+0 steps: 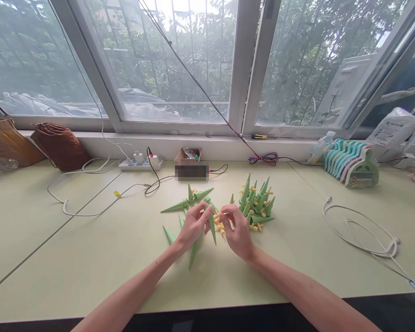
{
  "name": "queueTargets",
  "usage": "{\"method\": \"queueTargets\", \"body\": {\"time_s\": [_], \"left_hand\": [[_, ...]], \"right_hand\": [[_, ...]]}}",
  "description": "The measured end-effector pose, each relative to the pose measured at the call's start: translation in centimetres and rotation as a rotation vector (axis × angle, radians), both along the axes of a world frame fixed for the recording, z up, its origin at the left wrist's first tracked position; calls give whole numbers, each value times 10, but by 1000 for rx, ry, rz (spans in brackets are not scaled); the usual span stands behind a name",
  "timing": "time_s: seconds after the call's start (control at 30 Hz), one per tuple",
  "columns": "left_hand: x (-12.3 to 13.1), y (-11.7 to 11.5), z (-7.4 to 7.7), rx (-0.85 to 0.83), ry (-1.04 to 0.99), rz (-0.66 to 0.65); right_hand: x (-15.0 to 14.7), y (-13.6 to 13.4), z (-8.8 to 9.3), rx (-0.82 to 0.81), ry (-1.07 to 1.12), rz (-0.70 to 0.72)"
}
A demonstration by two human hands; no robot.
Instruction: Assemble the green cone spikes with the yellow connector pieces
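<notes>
My left hand (192, 226) is closed around a green plastic cone (212, 229), whose tip points down toward me. Close by on the right, my right hand (238, 234) has its thumb and fingers pinched together. Yellow shows by those fingertips, but whether it is in the pinch or behind it I cannot make out. Small yellow plastic pegs (222, 229) lie between the hands. Several loose green cones (193, 254) are spread around and under my left hand. Beyond my right hand stands a group of green cones (261, 203) with yellow pegs among them.
A power strip (140, 163) with cables and a small open cardboard box (188, 155) are along the window side. At right are a coiled white cable (361, 246), a row of pastel plastic dustpan-like items (361, 170) and a bottle (321, 146). A brown drawstring bag (59, 146) sits left.
</notes>
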State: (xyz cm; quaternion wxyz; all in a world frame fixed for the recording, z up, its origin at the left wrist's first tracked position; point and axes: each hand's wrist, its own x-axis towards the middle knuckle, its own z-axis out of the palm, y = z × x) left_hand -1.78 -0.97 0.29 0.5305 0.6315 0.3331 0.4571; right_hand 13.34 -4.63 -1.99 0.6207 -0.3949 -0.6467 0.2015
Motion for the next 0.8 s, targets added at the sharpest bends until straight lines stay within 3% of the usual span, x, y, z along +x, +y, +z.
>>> {"method": "queueTargets", "body": {"time_s": [0.8], "left_hand": [[4, -5, 2, 62, 36, -23]], "right_hand": [[-1, -6, 5, 61, -2, -127]]}}
